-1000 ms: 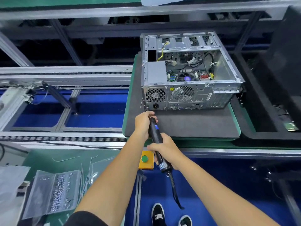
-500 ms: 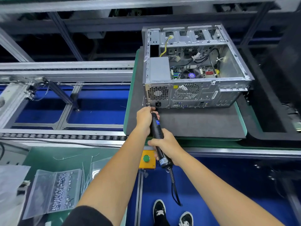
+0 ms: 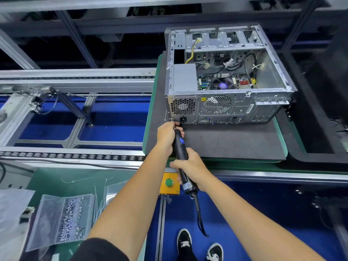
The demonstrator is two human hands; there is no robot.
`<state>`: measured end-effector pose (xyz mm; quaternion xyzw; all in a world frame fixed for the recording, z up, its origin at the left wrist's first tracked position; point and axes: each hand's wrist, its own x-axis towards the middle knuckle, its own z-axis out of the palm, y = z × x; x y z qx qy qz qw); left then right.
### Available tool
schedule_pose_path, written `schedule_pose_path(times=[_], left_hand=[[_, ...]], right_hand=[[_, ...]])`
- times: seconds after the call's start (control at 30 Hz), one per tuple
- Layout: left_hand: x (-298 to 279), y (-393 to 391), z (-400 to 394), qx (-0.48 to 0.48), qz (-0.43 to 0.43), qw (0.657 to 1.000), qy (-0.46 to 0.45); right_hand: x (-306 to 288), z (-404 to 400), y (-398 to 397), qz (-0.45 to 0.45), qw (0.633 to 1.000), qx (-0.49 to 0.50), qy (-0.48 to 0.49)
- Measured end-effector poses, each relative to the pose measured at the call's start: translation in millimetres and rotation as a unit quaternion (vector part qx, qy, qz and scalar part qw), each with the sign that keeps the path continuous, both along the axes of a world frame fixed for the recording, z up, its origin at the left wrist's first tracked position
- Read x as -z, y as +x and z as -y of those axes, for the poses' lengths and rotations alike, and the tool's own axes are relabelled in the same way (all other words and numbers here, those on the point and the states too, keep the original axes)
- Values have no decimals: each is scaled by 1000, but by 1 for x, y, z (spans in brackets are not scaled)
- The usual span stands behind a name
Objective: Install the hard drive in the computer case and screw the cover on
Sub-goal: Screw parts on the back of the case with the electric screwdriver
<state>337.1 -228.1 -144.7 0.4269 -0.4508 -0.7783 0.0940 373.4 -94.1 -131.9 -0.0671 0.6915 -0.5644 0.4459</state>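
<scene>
An open grey computer case (image 3: 226,108) lies on a dark foam pad (image 3: 235,140), its rear panel facing me and its inside showing a motherboard, cables and a power supply. A black electric screwdriver (image 3: 180,149) points at the case's lower left rear corner. My right hand (image 3: 190,168) grips the screwdriver's handle. My left hand (image 3: 166,134) holds the tool's front end by the tip, right at that corner. The tip and any screw are hidden by my fingers.
A clear bag of screws (image 3: 62,219) lies on the green bench at the lower left. A yellow box with a green button (image 3: 169,183) sits below the conveyor rail. Roller conveyor rails (image 3: 75,155) run to the left. A black tray (image 3: 320,129) borders the pad on the right.
The screwdriver and both hands have moved slightly forward to the case's lower left rear corner; the view has shifted, the case now appearing a little higher and further right.
</scene>
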Motion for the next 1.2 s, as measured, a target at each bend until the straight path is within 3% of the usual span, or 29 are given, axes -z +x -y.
schedule_pose_path(times=[0.93,1.2], left_hand=[[8,0,6,16,-37,999,19],[2,1,4,-5,-41,997,68]], right_hand=[[6,7,4,-3,1000,16,10],[4,13,8,9,999,32,5]])
